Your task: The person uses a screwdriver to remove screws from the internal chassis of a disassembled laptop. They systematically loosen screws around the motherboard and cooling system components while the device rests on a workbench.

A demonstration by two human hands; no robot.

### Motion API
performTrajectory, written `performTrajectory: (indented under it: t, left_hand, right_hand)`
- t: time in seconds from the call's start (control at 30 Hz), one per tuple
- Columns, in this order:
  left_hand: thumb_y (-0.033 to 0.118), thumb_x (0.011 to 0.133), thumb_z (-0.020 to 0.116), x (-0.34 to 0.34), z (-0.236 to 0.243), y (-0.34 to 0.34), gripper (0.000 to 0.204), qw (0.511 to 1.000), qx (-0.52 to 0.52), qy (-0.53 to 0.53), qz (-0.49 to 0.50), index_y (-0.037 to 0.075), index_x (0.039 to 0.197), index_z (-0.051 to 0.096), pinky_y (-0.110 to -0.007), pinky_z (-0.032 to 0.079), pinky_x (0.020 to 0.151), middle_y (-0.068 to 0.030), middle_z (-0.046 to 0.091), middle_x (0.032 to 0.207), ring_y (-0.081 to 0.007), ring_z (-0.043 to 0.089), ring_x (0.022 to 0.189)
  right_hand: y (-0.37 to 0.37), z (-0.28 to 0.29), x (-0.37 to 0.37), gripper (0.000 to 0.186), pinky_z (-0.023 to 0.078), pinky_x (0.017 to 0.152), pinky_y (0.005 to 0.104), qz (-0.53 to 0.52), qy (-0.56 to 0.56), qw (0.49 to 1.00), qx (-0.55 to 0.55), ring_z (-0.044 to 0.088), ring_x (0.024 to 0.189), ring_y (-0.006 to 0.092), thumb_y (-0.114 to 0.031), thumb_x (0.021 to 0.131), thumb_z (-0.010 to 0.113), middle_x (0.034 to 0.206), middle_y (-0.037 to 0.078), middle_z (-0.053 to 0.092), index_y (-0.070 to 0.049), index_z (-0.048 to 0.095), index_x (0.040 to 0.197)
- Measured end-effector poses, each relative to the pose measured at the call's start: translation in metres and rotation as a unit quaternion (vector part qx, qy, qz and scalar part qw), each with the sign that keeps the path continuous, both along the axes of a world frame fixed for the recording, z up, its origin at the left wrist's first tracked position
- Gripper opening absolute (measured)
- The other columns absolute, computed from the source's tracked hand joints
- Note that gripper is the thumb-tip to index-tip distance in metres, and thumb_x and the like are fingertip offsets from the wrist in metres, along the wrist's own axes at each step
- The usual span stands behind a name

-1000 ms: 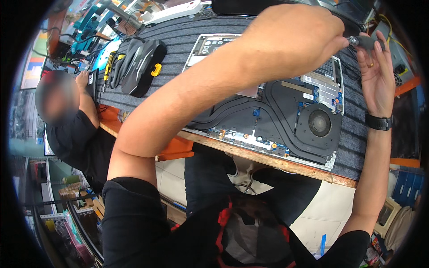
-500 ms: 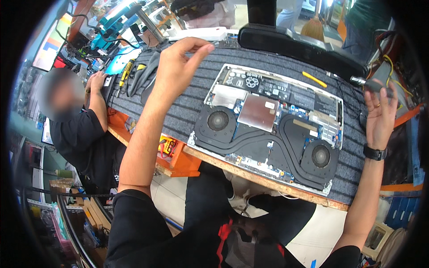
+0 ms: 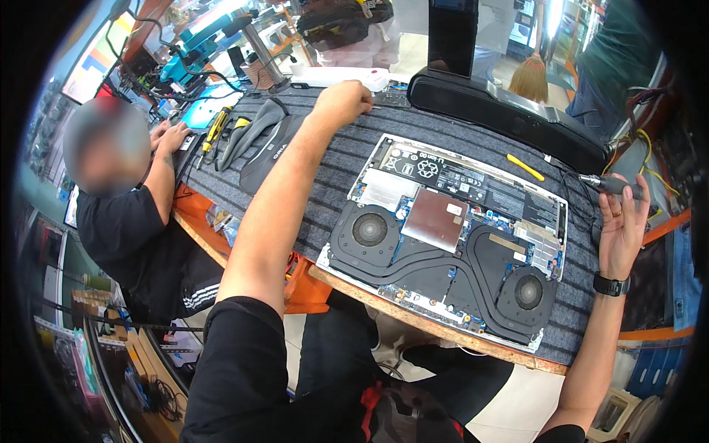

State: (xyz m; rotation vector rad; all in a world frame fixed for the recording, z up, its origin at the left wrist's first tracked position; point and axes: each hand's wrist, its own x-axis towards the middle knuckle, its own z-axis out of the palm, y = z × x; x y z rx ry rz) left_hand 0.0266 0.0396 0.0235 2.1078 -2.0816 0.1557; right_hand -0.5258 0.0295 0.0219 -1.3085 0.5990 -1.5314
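Observation:
An opened laptop (image 3: pixel 436 221) lies upside down on the grey ribbed mat (image 3: pixel 310 214), its two fans, heat pipes, battery and boards showing. My left hand (image 3: pixel 343 103) is beyond it at the back of the mat, fingers bent together near a small thin metallic piece I cannot make out; whether it grips that is unclear. At the right, my right hand (image 3: pixel 620 218) holds a dark-handled screwdriver (image 3: pixel 620 187) with a silver shaft pointing left, beside the laptop. A yellow plastic pry tool (image 3: pixel 525 167) lies above the laptop's right corner.
A long black speaker bar (image 3: pixel 480 107) and white power strip (image 3: pixel 336 77) line the back edge. A grey pouch (image 3: pixel 269 151) and yellow screwdriver (image 3: pixel 214 131) lie left. A co-worker (image 3: pixel 133 214) sits at my left. An orange drawer (image 3: pixel 306 299) sits below; cables hang at right.
My left hand left the screwdriver in my right hand, swung left and now reaches the mat's back. My right hand lowered, still holding the screwdriver. The view now takes in more of the bench.

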Motion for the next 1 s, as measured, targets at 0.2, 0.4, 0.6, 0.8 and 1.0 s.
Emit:
performTrajectory:
  t: [0.2, 0.4, 0.6, 0.8, 1.0]
  left_hand:
    - [0.015, 0.087, 0.067, 0.022, -0.006, -0.007, 0.016, 0.997, -0.061, -0.057, 0.005, 0.012, 0.100, 0.075, -0.044, 0.052, 0.088, -0.0127, 0.068, 0.104, -0.0328, 0.066, 0.100]
    - [0.018, 0.090, 0.065, 0.022, -0.008, -0.010, 0.012, 0.997, -0.018, -0.074, -0.017, 0.009, 0.095, 0.071, -0.045, 0.052, 0.087, -0.0136, 0.066, 0.102, -0.0351, 0.066, 0.099]
    - [0.013, 0.086, 0.072, -0.024, 0.036, 0.022, 0.014, 0.986, -0.146, 0.078, 0.008, 0.003, 0.096, 0.069, -0.037, 0.056, 0.077, -0.0148, 0.074, 0.088, -0.0263, 0.073, 0.085]
    - [0.009, 0.091, 0.073, -0.192, 0.061, 0.060, 0.014, 0.912, -0.062, 0.304, -0.266, 0.002, 0.103, 0.070, -0.025, 0.052, 0.075, -0.0005, 0.072, 0.086, -0.0072, 0.064, 0.080]
    - [0.011, 0.093, 0.072, -0.260, 0.073, 0.067, 0.027, 0.856, 0.041, 0.428, -0.288, 0.000, 0.117, 0.072, -0.024, 0.055, 0.081, -0.0055, 0.075, 0.097, -0.0086, 0.068, 0.088]
  right_hand:
    - [0.002, 0.001, 0.002, 0.050, 0.057, 0.095, 0.0326, -0.004, 0.007, 1.000, 0.004, 0.067, 0.112, 0.0222, -0.016, 0.103, 0.060, 0.133, 0.019, 0.059, -0.007, 0.036, 0.147]
    - [0.009, 0.006, 0.012, 0.049, 0.058, 0.092, 0.0327, 0.008, 0.000, 1.000, 0.004, 0.068, 0.109, 0.0218, -0.016, 0.103, 0.059, 0.129, 0.019, 0.061, -0.008, 0.037, 0.146]
    - [0.017, 0.014, 0.025, 0.054, 0.059, 0.087, 0.0344, 0.023, -0.003, 1.000, 0.010, 0.069, 0.105, 0.0230, -0.017, 0.103, 0.060, 0.125, 0.019, 0.064, -0.009, 0.033, 0.149]
    - [0.027, 0.018, 0.028, 0.056, 0.062, 0.084, 0.0322, 0.035, 0.024, 0.998, -0.046, 0.070, 0.103, 0.0210, -0.018, 0.103, 0.059, 0.122, 0.019, 0.064, -0.006, 0.033, 0.151]
    - [0.035, 0.024, 0.040, 0.058, 0.064, 0.081, 0.0349, 0.002, 0.003, 0.997, -0.074, 0.071, 0.100, 0.0232, -0.014, 0.100, 0.065, 0.119, 0.020, 0.066, -0.004, 0.033, 0.148]
